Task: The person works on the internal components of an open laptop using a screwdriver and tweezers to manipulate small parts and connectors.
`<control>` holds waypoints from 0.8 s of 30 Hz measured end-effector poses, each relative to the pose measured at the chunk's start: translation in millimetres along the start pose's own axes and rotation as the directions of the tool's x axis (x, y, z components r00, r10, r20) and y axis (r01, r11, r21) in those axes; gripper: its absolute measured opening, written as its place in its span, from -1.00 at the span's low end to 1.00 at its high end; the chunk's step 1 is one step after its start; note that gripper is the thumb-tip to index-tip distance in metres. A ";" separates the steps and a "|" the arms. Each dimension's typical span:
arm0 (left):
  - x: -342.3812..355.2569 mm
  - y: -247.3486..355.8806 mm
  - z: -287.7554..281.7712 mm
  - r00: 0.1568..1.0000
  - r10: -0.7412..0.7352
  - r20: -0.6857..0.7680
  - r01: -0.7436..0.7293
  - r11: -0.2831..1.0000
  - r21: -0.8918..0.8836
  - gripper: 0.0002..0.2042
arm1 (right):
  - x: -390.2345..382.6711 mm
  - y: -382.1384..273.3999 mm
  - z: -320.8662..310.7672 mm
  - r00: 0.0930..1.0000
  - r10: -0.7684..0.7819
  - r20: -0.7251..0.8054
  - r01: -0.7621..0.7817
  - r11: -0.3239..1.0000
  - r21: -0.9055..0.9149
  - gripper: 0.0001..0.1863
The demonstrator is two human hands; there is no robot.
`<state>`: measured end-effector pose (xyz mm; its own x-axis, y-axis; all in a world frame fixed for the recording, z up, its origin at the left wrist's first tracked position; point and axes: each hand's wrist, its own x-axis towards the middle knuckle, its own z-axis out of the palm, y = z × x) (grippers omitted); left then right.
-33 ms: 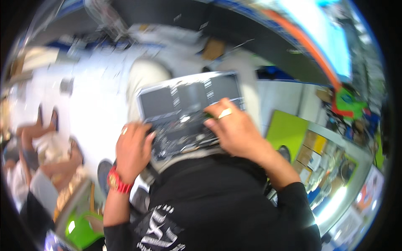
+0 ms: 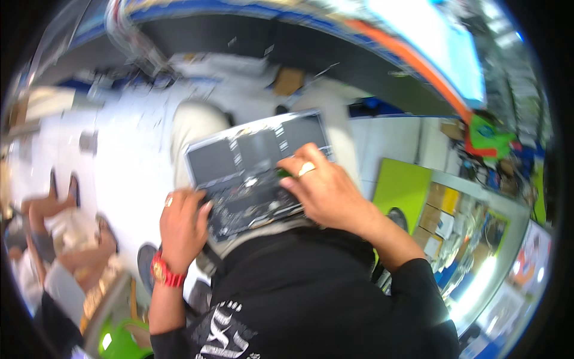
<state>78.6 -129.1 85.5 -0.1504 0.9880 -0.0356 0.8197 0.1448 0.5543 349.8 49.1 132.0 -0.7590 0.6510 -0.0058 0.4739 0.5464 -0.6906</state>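
An opened laptop base (image 2: 260, 149) lies tilted across my thighs, its bottom cover off. Dark battery packs line its far side, and the circuit board with small silver parts faces me. My left hand (image 2: 182, 224), with a ring and a red wristwatch, grips the left edge, thumb on top. Over the right part of the board, my right hand (image 2: 326, 191) pinches thumb and forefinger together. A small green piece (image 2: 283, 172) shows at those fingertips, mostly hidden by them.
Beyond my knees runs a dark bench front (image 2: 239, 39) with an orange edge strip. At right stand a lime-green panel (image 2: 402, 188) and a glass display case (image 2: 472, 239) with boxes. Another person's legs (image 2: 54, 200) are at left, above a green chair (image 2: 122, 338).
The laptop and both hands appear slightly further left in view, as does the surrounding scene. The grip of each hand looks the same.
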 end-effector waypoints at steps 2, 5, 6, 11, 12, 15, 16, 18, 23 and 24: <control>1.4 -0.3 2.6 1.000 -0.001 -0.016 0.001 1.000 0.007 -0.73 | 5.5 -6.0 -27.2 0.994 -0.036 -0.107 0.034 0.999 -0.019 -0.71; 0.9 -3.1 5.5 1.000 -0.016 0.016 0.015 0.999 0.036 -0.66 | 13.8 0.1 -82.8 0.930 -0.152 -0.335 0.095 0.979 -0.181 -0.71; 1.9 -3.1 9.0 0.999 -0.022 0.026 0.022 0.999 0.025 -0.66 | 16.4 9.0 -103.5 0.902 -0.166 -0.400 0.068 0.966 -0.249 -0.74; 4.2 -4.3 7.8 0.997 -0.057 0.048 0.057 0.998 0.000 -0.66 | 47.6 78.4 -203.0 0.704 0.001 -0.710 -0.304 0.904 -0.301 -0.71; 6.7 0.1 5.8 0.998 -0.050 0.040 0.051 0.999 -0.015 -0.67 | 55.7 103.2 -230.1 0.676 -0.005 -0.737 -0.394 0.842 -0.367 -0.69; 5.8 -5.7 5.7 1.000 -0.020 0.009 0.020 0.999 -0.025 -0.70 | 83.9 180.0 -299.0 0.618 -0.039 -0.785 -0.614 0.599 -0.513 -0.68; 6.8 -7.0 7.3 1.000 -0.005 0.001 0.005 0.999 -0.045 -0.71 | 88.9 200.1 -320.6 0.639 0.051 -0.767 -0.684 0.494 -0.536 -0.70; 5.6 -10.5 7.3 1.000 -0.017 -0.006 0.017 0.998 -0.063 -0.72 | 89.3 231.9 -338.6 0.676 0.114 -0.729 -0.715 0.340 -0.610 -0.71; 7.5 -8.9 4.9 0.999 -0.024 -0.025 0.023 0.998 -0.053 -0.75 | 95.7 227.4 -323.0 0.691 0.294 -0.660 -0.722 0.235 -0.651 -0.58; 5.3 -8.6 4.0 0.999 -0.040 -0.025 0.039 0.998 -0.050 -0.75 | 99.6 231.8 -317.8 0.697 0.308 -0.647 -0.715 0.237 -0.658 -0.56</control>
<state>72.9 -124.9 77.3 -0.1970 0.9797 -0.0370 0.7845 0.1802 0.5934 526.0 408.1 201.2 -0.0943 0.9634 0.2508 0.9488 0.0107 0.3158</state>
